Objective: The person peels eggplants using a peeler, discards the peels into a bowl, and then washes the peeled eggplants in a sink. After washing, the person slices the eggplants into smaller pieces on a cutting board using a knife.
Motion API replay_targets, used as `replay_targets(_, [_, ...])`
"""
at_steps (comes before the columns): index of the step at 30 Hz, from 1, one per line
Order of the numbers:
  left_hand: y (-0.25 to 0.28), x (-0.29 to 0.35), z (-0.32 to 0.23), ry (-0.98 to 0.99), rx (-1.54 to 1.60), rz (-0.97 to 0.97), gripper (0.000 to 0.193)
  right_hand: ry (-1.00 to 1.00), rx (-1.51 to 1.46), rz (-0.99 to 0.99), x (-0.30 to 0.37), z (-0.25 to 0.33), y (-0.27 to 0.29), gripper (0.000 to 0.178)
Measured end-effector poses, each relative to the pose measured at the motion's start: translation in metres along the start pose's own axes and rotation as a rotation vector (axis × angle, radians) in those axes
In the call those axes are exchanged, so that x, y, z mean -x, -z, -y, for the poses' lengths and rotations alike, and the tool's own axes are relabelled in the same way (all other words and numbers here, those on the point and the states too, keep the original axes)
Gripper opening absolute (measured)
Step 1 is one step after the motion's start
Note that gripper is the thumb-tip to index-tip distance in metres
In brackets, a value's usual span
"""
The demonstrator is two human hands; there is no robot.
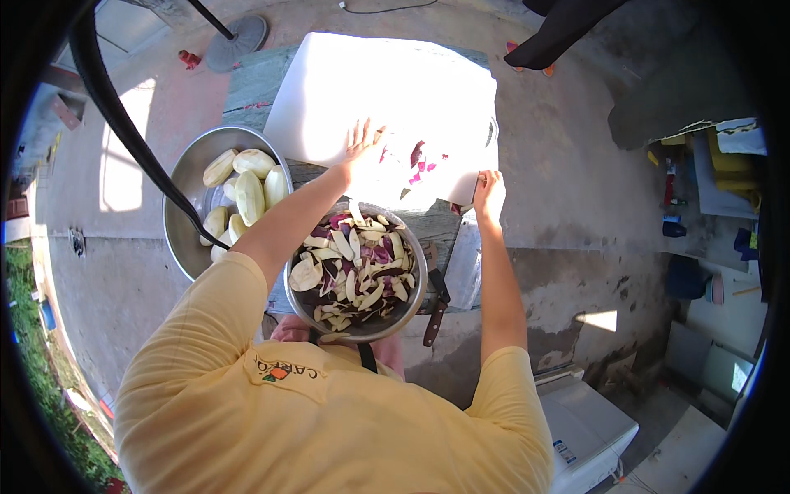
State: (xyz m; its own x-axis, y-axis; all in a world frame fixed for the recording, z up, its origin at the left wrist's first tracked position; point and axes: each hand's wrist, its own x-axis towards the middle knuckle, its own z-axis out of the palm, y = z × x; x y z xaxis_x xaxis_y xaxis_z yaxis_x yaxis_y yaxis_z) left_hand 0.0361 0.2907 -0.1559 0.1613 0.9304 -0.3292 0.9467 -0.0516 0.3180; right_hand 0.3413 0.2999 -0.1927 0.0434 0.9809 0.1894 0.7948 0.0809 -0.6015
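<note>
My left hand [362, 154] lies with fingers spread on a large white cutting board [370, 82], beside small purple scraps [418, 156]. At the board's near right corner my right hand [490, 192] is closed on its edge; the fingertips are partly hidden. Just below the board, close to my body, a metal bowl [421, 288] holds pale cut strips and purple pieces [354, 263]. To the left, a wider steel basin [183, 239] contains several pale, peeled, long vegetables [249, 198] that look like eggplants.
A brown-handled knife [436, 321] and a flat metallic piece [466, 262] lie right of the bowl on the worn table [251, 86]. A black strap [123, 123] crosses the view at left. A white box-shaped appliance [584, 428] stands low right, and a round stand base [237, 43] far left.
</note>
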Motion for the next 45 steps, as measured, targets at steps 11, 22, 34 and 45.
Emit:
replay_targets(11, [-0.002,0.02,0.016,-0.171,-0.04,-0.214,0.091,0.199,0.288,0.115,-0.108,0.088,-0.063,0.031])
replay_targets(22, [0.035,0.002,0.005,-0.124,0.11,-0.006,0.077,0.016,-0.726,0.644,0.003,0.085,-0.038,0.075])
replay_targets(34, [-0.025,0.007,-0.048,0.001,0.631,-0.129,0.047,0.111,-0.33,0.233,0.041,0.104,-0.068,0.054])
replay_targets(45, [0.061,0.153,-0.063,-0.167,0.783,-0.194,0.045,0.08,-0.606,0.283,0.112,0.195,0.049,0.052])
